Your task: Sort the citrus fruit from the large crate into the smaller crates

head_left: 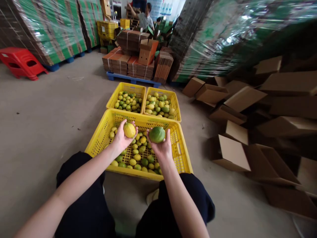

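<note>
As my 2 knees in dark cloth trousers (84,205) bend close to the work, I hold up 2 fruits, 1 per hand. My left hand (122,138) grasps a round yellow fruit (129,130), thumb and fingers about its sides; my right hand (163,150) cradles a larger-looking, oval green fruit (157,135) from beneath, fingers curled up around it. Both fruits are over 1 wide yellow plastic crate with slotted walls (174,130), where loose yellow and green fruits (132,162) lie below. I judge this step to be holding the 2 side by side for a look; the next move calls, I think, for a gentle grip so neither rolls away. More than 20 fruits show in this crate, but my arms hide some, so I cannot count them all.

Just beyond stand 2 more yellow crates, a left-hand crate (131,87) and a right-hand crate (175,104), each with many overlapping fruits. To my right, brown cardboard cartons (234,152) lie heaped, too blurred to count. Farther off, 1 blue pallet (133,80) bears strapped bundles of flat cardboard (120,64), with 1 red plastic stool (22,61) away to the left. Behind the bundles is 1 other person (145,21), an arm raised.
</note>
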### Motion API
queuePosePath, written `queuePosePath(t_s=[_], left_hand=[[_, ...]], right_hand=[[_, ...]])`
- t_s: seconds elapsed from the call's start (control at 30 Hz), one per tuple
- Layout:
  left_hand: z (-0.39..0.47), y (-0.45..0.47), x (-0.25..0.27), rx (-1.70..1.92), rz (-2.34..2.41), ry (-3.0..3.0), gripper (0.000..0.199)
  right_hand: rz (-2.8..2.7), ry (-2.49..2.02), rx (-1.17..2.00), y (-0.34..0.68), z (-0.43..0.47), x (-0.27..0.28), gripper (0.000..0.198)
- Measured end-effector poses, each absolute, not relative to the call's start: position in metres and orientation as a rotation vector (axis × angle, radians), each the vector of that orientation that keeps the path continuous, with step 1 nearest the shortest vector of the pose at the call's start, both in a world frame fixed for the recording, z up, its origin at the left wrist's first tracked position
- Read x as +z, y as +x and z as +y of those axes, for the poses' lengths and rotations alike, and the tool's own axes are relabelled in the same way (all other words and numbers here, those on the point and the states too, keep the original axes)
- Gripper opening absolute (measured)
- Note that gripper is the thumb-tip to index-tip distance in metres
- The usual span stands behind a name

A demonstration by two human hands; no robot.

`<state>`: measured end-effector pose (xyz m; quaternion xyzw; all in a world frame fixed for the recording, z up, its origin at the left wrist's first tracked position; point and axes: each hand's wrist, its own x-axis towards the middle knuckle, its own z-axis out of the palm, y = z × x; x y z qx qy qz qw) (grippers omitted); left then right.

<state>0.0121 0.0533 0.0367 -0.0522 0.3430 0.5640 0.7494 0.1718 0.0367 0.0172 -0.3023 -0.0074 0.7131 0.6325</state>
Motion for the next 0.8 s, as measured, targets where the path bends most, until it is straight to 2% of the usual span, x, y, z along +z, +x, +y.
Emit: queuePosePath(t_s=[0.13, 0.27, 0.43, 0.53, 0.6, 0.67, 0.73, 0.8], left_hand=[[0.053, 0.008, 0.044, 1.223, 0.755, -0.195, 0.024], [0.051, 0.008, 0.040, 1.136, 0.760, -0.191, 0.030], [0.054, 0.011, 0.026, 1.223, 0.800, -0.161, 0.032], [0.056, 0.012, 0.027, 1.289, 0.837, -0.150, 0.023], [0.056, 0.013, 0.032, 1.324, 0.845, -0.097, 0.012], [0.056, 0.012, 0.038, 1.339, 0.829, -0.049, 0.009], [0.055, 0.009, 0.042, 1.283, 0.837, -0.038, 0.011], [0.054, 0.006, 0.045, 1.174, 0.862, -0.046, 0.023]], right_hand=[[-0.051, -0.738, 1.696, 0.175, 0.030, 0.023, 0.024], [-0.082, -0.764, 1.792, 0.174, 0.027, 0.025, 0.030], [-0.119, -0.824, 1.861, 0.170, 0.031, 0.016, 0.033], [-0.132, -0.839, 1.831, 0.168, 0.033, 0.012, 0.031], [-0.112, -0.857, 1.803, 0.167, 0.032, 0.014, 0.023], [-0.071, -0.875, 1.791, 0.166, 0.031, 0.018, 0.014], [-0.045, -0.883, 1.806, 0.167, 0.030, 0.022, 0.012], [-0.045, -0.887, 1.848, 0.169, 0.028, 0.024, 0.019]])
